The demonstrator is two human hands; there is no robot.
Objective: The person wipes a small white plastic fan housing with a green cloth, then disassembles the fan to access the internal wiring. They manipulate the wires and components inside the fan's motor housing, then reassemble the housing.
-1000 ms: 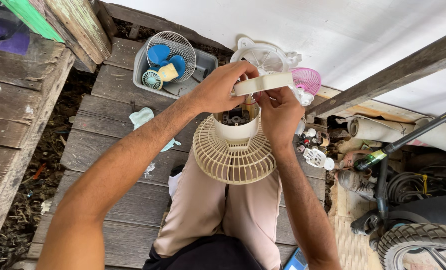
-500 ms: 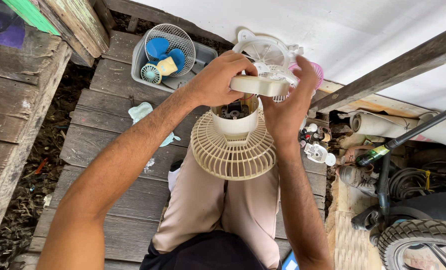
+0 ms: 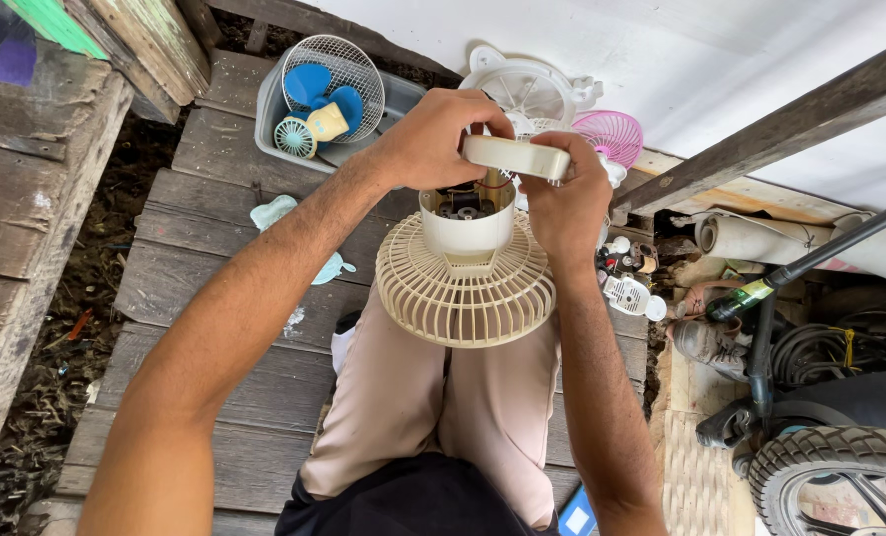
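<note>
Surface: weathered grey plank deck (image 3: pixel 214 298), person seated on it, legs in beige trousers (image 3: pixel 443 397) stretched out. Left edge drops to dirt and debris next to a heavier timber beam (image 3: pixel 26 248). Far-left part of the deck: grey tub (image 3: pixel 269 109) holding a white wire fan guard (image 3: pixel 348 65), blue blades (image 3: pixel 314 84) and a small teal fan (image 3: pixel 294 137). Back edge: white sheet wall (image 3: pixel 711 69), white fan grille (image 3: pixel 527 89) and pink fan guard (image 3: pixel 612 134) leaning there. Right edge: small parts clutter, rolled material (image 3: pixel 750 238), cables, a black wheeled frame with tyre (image 3: pixel 830 467).

Left hand (image 3: pixel 433 144) is clenched on the left end of a cream cover piece (image 3: pixel 514 156). Right hand (image 3: pixel 567 203) grips its right end from below. Cover sits just above the open cream motor housing (image 3: pixel 468 228), with the beige fan grille (image 3: pixel 463 293) below, over the lap.

Versus half a second ago: cover has tilted flatter, dropped closer to the housing. Both hands shifted slightly down, grips unchanged.
</note>
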